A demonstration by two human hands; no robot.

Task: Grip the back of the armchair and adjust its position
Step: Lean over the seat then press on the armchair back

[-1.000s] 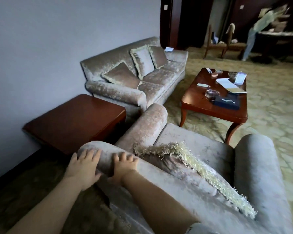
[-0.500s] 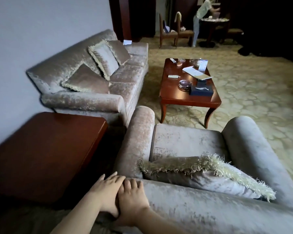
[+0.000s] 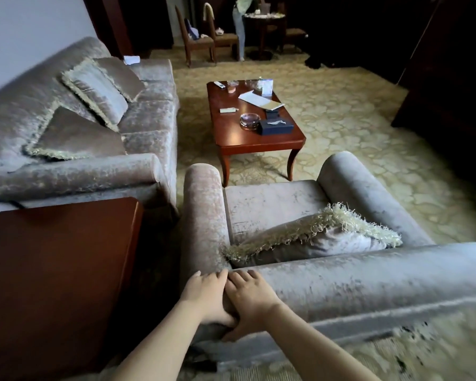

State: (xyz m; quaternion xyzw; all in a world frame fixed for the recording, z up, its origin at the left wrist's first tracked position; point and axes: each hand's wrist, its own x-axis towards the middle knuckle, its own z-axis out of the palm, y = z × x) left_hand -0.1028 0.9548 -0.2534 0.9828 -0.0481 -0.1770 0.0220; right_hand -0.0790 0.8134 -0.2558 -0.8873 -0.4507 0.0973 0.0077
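Observation:
A grey velvet armchair [image 3: 368, 281] fills the lower right, seen from behind, its seat facing away from me. Its rolled backrest runs across the frame. A fringed cushion [image 3: 327, 240] leans in the seat against the back. My left hand [image 3: 206, 295] and my right hand [image 3: 248, 298] sit side by side on the back's left corner, fingers over the top and thumbs wrapped down the rear, both gripping the upholstery.
A dark wooden side table [image 3: 52, 276] stands close to the armchair's left arm. A matching sofa [image 3: 99, 149] lies beyond it along the wall. A coffee table [image 3: 248, 138] with small items stands ahead on the patterned carpet. A person [image 3: 242, 26] stands by far chairs.
My two hands have come together on the back's left corner and closed on it. The armchair now faces squarely toward the coffee table, and the view has swung to the left.

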